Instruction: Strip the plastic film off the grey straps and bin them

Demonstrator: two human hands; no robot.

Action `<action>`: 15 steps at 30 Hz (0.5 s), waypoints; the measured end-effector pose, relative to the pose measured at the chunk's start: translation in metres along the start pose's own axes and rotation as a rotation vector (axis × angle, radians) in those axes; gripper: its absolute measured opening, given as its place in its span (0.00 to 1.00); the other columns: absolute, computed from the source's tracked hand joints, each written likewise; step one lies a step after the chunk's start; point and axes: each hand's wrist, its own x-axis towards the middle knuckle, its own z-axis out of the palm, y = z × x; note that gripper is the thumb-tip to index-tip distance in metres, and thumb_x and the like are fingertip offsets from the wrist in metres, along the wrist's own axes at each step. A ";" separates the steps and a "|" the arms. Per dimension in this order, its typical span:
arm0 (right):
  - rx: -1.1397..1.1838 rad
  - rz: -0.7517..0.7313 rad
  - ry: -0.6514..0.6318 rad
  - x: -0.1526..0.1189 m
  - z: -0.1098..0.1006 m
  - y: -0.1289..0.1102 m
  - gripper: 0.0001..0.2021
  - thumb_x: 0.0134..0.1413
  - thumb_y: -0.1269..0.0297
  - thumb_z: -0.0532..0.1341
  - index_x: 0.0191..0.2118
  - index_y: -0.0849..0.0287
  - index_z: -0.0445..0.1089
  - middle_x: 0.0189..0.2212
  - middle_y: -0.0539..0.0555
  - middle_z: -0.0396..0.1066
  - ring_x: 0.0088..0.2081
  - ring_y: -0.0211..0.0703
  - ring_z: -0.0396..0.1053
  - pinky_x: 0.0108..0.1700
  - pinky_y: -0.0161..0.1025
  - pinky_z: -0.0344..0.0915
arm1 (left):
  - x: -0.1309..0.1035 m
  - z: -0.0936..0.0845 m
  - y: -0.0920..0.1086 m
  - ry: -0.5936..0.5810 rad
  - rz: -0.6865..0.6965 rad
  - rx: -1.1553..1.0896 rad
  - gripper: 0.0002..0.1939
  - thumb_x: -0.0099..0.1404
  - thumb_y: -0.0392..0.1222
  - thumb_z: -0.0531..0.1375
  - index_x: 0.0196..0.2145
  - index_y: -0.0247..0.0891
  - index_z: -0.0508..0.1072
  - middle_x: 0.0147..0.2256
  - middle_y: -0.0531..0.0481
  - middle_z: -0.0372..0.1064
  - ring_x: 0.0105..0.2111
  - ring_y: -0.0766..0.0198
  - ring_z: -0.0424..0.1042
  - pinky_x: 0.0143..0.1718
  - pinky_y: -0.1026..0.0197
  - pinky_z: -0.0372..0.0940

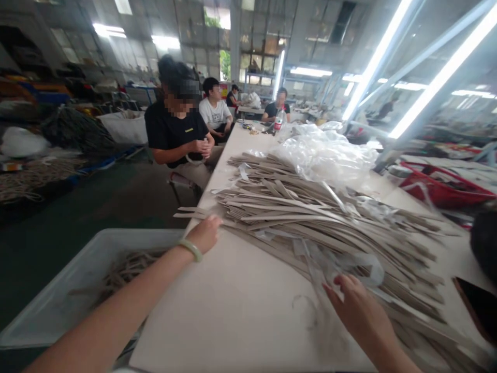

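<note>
Table in a workshop, seen from the head. The long, flat, grey-beige strips point(295, 207) lie in a loose, layered heap on the pale table point(217, 311), running from its left edge toward the lower right. Left hand point(205, 234): at the left ends of the strips, fingers curled, a pale green bracelet point(191, 249) at the wrist; whether it grips a strip cannot be told. Several strip ends project past the table edge beside this hand. Right hand point(359, 303): at the near side of the heap, thumb and forefinger slightly parted at a piece of clear plastic film point(310, 259); whether the film is pinched cannot be told. Behind the heap: crumpled clear plastic bags point(330, 150) and, farther along, a bottle point(278, 123) with a red label. Lower left, beside the table: a whitish bin point(77, 269) containing more strips. Right: a red basket point(446, 191) and, nearer, a dark flat object point(477, 305). Left of the table: a seated person in a black shirt point(176, 127), both hands together at a pale curved piece; beyond, a person in a white shirt point(215, 113).
</note>
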 end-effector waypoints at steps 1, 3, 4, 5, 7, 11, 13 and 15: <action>-0.039 0.013 -0.009 -0.007 0.000 0.005 0.13 0.58 0.53 0.54 0.32 0.58 0.65 0.35 0.60 0.70 0.31 0.49 0.71 0.31 0.41 0.61 | 0.003 0.006 0.027 -0.025 0.084 -0.033 0.13 0.60 0.30 0.53 0.43 0.34 0.70 0.47 0.43 0.65 0.47 0.60 0.67 0.52 0.60 0.60; -0.057 0.040 -0.055 -0.017 -0.001 0.008 0.12 0.57 0.54 0.56 0.33 0.58 0.65 0.34 0.60 0.70 0.31 0.49 0.70 0.30 0.40 0.60 | 0.001 0.020 0.080 -0.092 0.272 -0.126 0.12 0.62 0.32 0.54 0.43 0.35 0.69 0.47 0.43 0.64 0.45 0.61 0.67 0.51 0.60 0.62; -0.033 0.052 -0.088 -0.020 0.000 0.008 0.10 0.57 0.56 0.57 0.32 0.58 0.65 0.33 0.59 0.70 0.31 0.49 0.70 0.30 0.40 0.59 | -0.004 0.027 0.105 -0.137 0.364 -0.173 0.12 0.62 0.33 0.54 0.44 0.35 0.69 0.47 0.43 0.63 0.44 0.61 0.67 0.50 0.60 0.63; 0.009 0.062 -0.117 -0.023 0.000 0.007 0.09 0.57 0.58 0.57 0.32 0.58 0.65 0.33 0.59 0.70 0.31 0.48 0.70 0.30 0.39 0.59 | -0.009 0.034 0.129 -0.187 0.444 -0.208 0.12 0.62 0.33 0.55 0.44 0.36 0.69 0.48 0.43 0.63 0.44 0.61 0.68 0.50 0.59 0.63; 0.137 0.058 -0.151 -0.025 0.002 0.007 0.06 0.56 0.63 0.57 0.31 0.57 0.65 0.32 0.56 0.70 0.31 0.46 0.69 0.32 0.39 0.60 | -0.021 0.049 0.169 -0.271 0.569 -0.230 0.15 0.62 0.33 0.55 0.48 0.37 0.67 0.51 0.43 0.62 0.46 0.60 0.67 0.51 0.59 0.63; 0.430 -0.012 -0.169 -0.025 0.007 0.016 0.04 0.54 0.68 0.56 0.30 0.58 0.67 0.30 0.54 0.70 0.33 0.45 0.68 0.36 0.39 0.63 | -0.030 0.079 0.220 -0.268 0.695 -0.155 0.24 0.63 0.33 0.56 0.57 0.41 0.61 0.60 0.42 0.54 0.53 0.55 0.63 0.53 0.55 0.61; 0.533 -0.049 -0.139 -0.020 0.005 0.022 0.06 0.54 0.69 0.55 0.31 0.59 0.69 0.29 0.55 0.71 0.32 0.44 0.69 0.36 0.39 0.65 | -0.027 0.091 0.231 -0.237 0.724 -0.107 0.20 0.64 0.31 0.53 0.54 0.41 0.65 0.60 0.43 0.54 0.53 0.54 0.63 0.53 0.54 0.61; 0.559 -0.126 -0.046 -0.009 -0.001 0.027 0.10 0.55 0.72 0.52 0.37 0.60 0.71 0.35 0.57 0.72 0.36 0.45 0.70 0.40 0.41 0.67 | -0.024 0.098 0.234 -0.224 0.743 -0.074 0.15 0.65 0.30 0.50 0.47 0.38 0.69 0.56 0.43 0.61 0.51 0.54 0.64 0.50 0.54 0.63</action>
